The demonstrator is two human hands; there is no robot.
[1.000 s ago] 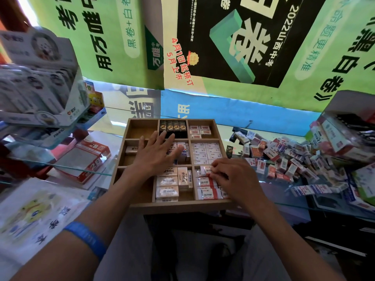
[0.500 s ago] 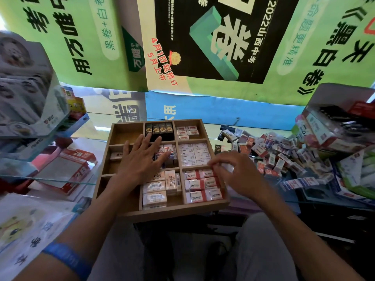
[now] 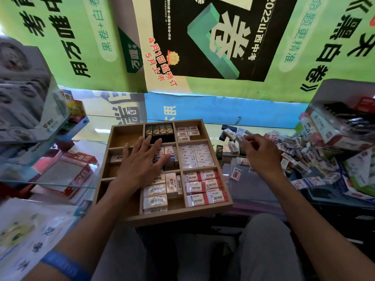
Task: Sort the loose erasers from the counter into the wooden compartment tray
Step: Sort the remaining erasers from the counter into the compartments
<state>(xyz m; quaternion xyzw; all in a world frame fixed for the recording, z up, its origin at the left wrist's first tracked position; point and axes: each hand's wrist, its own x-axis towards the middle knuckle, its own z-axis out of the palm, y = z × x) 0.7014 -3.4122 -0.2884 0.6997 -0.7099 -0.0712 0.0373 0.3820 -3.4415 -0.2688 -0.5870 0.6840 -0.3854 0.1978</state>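
Left hand [image 3: 142, 163] lies flat, fingers spread, over the middle of the tray [image 3: 129, 220], apparently steadying it. Right hand [image 3: 261, 153] is out at the pile [image 3: 300, 151] on the counter right of the tray, fingertips [image 3: 246, 138] curled at an eraser; can't tell if it's actually pinched.

Risk imo: the tray's near edge seems to hang past the counter, so a hard lean could tip it. Also the wrappers look alike, so the pick could easily land in the wrong compartment, and raking the pile could knock strays off the glass.
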